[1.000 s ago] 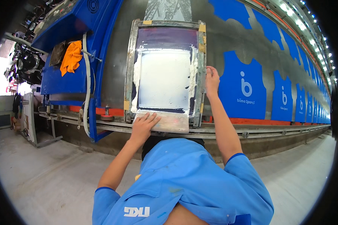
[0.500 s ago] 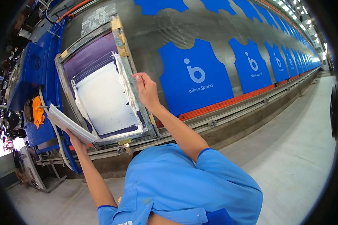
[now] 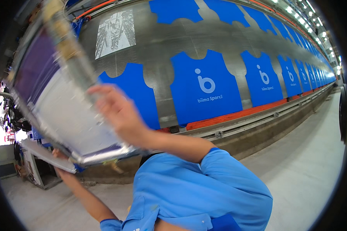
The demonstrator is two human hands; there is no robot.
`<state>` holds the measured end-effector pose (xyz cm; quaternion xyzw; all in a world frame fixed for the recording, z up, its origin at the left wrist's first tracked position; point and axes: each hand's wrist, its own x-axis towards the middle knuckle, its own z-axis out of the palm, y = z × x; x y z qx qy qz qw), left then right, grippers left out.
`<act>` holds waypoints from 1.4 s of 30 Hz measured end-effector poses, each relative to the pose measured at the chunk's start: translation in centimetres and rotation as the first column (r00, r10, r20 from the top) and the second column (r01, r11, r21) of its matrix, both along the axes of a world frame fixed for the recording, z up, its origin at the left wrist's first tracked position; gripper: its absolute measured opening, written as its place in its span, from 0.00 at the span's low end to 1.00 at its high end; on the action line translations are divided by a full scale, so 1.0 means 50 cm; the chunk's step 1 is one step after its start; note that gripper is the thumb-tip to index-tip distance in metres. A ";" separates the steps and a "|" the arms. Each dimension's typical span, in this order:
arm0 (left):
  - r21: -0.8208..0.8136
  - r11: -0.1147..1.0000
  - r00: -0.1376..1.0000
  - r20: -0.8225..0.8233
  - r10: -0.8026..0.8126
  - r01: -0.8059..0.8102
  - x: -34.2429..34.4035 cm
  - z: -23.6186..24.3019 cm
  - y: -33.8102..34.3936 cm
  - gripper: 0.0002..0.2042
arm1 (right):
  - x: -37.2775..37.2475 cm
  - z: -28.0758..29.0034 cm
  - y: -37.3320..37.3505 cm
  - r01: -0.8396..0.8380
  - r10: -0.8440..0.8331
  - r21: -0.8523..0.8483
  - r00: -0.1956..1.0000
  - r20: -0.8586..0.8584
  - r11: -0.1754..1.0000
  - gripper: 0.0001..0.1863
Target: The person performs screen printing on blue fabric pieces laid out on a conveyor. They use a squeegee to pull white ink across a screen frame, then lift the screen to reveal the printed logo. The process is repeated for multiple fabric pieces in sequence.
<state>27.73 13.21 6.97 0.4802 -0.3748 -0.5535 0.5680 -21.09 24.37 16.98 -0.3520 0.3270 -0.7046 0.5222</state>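
Note:
A screen-printing frame (image 3: 76, 63) is tilted up at the left, blurred by motion, with tape along its right bar. Its mesh (image 3: 36, 63) shows purple at the far end, and white ink (image 3: 67, 102) covers the nearer part. My right hand (image 3: 117, 111) is closed on the right bar with fingers curled. By the frame's near left corner, my left hand (image 3: 61, 157) grips a long pale squeegee (image 3: 46, 154); part of its fingers is hidden. Right of the frame, a blue sleeveless shirt panel (image 3: 137, 96) lies flat, partly covered by the frame and my right hand.
More blue panels, such as a near one with a pale print (image 3: 206, 104), lie in two rows along the long grey table (image 3: 158, 46). A patterned grey-white sheet (image 3: 115, 32) lies at the far left. An orange-red rail (image 3: 214, 117) follows the near edge, beside a concrete floor (image 3: 297, 154).
The frame has come up off the table and moved left and nearer me, uncovering part of a blue panel. Both hands went left with it, the squeegee still in my left hand.

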 end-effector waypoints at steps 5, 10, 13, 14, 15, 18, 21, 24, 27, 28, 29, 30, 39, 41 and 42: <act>0.043 0.967 0.966 0.068 0.248 -0.252 0.418 0.075 0.125 0.20 | 0.252 0.012 0.064 -0.239 0.190 -0.268 0.962 -0.197 0.933 0.16; 0.145 0.888 0.899 0.044 0.436 -0.437 0.543 0.040 0.335 0.21 | 0.359 0.036 0.150 -0.567 0.481 -0.456 0.824 -0.299 0.686 0.19; 0.179 0.876 0.887 -0.027 0.460 -0.448 0.593 0.011 0.433 0.21 | 0.458 0.025 0.176 -0.636 0.539 -0.537 0.766 -0.351 0.555 0.20; 0.191 0.880 0.890 -0.059 0.452 -0.435 0.600 -0.002 0.447 0.21 | 0.459 0.034 0.170 -0.737 0.612 -0.467 0.671 -0.418 0.489 0.21; 0.195 0.885 0.892 -0.081 0.444 -0.422 0.609 -0.010 0.459 0.22 | 0.477 0.042 0.167 -0.823 0.674 -0.391 0.564 -0.477 0.412 0.21; 0.191 0.905 0.899 -0.153 0.410 -0.380 0.650 -0.044 0.479 0.22 | 0.543 0.052 0.166 -0.865 0.742 -0.399 0.478 -0.469 0.305 0.22; 0.189 0.911 0.898 -0.187 0.399 -0.366 0.706 -0.066 0.502 0.23 | 0.573 0.067 0.143 -0.867 0.715 -0.401 0.479 -0.509 0.295 0.19; 0.199 0.911 0.895 -0.198 0.399 -0.362 0.774 -0.071 0.523 0.24 | 0.608 0.057 0.117 -0.750 0.584 -0.480 0.659 -0.474 0.456 0.14; 0.203 0.910 0.890 -0.218 0.401 -0.361 0.830 -0.088 0.539 0.24 | 0.625 0.009 0.083 -0.623 0.421 -0.453 0.774 -0.473 0.638 0.08; 0.208 0.910 0.889 -0.224 0.400 -0.358 0.848 -0.092 0.537 0.24 | 0.617 -0.011 0.072 -0.611 0.388 -0.404 0.768 -0.509 0.681 0.07; 0.184 0.915 0.887 -0.238 0.397 -0.360 0.872 -0.095 0.519 0.25 | 0.607 -0.022 0.052 -0.597 0.345 -0.379 0.759 -0.552 0.707 0.06; 0.190 0.916 0.886 -0.246 0.392 -0.353 0.892 -0.096 0.524 0.25 | 0.596 -0.036 0.054 -0.552 0.310 -0.294 0.750 -0.585 0.781 0.05; 0.095 0.855 0.856 -0.045 0.515 -0.510 1.240 -0.105 0.452 0.29 | 0.448 0.003 -0.319 0.082 -0.302 -0.323 0.622 -0.723 0.943 0.08; 0.128 0.945 0.904 -0.275 0.327 -0.302 1.293 -0.067 0.422 0.27 | 0.450 0.052 -0.436 0.175 -0.375 -0.333 0.489 -0.787 0.927 0.09; 0.084 0.946 0.908 -0.266 0.324 -0.313 1.280 -0.081 0.401 0.25 | 0.450 0.067 -0.483 0.197 -0.440 -0.394 0.417 -0.795 0.898 0.08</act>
